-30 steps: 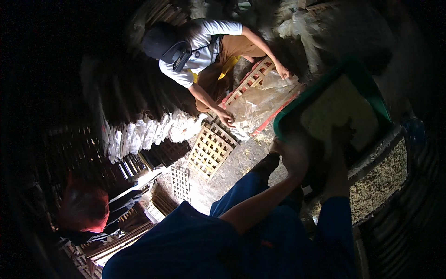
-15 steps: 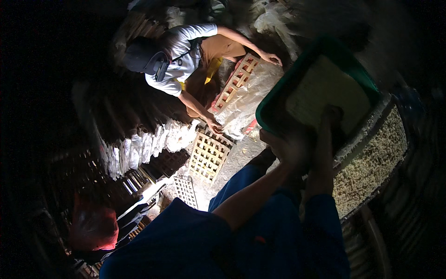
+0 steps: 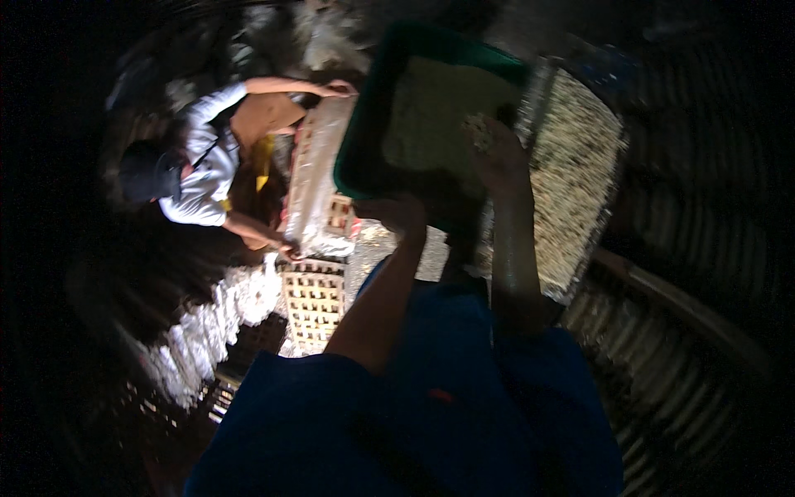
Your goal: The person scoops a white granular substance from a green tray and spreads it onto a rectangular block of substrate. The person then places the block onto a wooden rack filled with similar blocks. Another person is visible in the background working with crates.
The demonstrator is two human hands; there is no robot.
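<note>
A deep green tub [image 3: 352, 157] is in front of me, with pale, fine-looking contents [image 3: 443, 108] inside. My left hand [image 3: 397, 214] grips its near left edge, the fingers partly in shadow. Over the tub's right side, my right hand [image 3: 501, 157] holds a clump of pale grains [image 3: 478, 132] at its fingertips. Right beside the tub stands a wide tray of pale grains [image 3: 575, 182], its edge lined with shiny sheeting. Motion and dim light blur both hands.
Across to the left, another person [image 3: 207, 157] crouches, both hands on a clear plastic sheet [image 3: 319, 178] over a slatted frame. Nearer is a wooden lattice rack [image 3: 315, 302]. White bundled sheets [image 3: 215, 319] line the left; corrugated sheeting [image 3: 662, 389] lies at the right.
My view has swung right, so everything sits farther left. My right hand has risen from the tub's contents with grains in it. The other person's plastic sheet now lies straighter along the frame.
</note>
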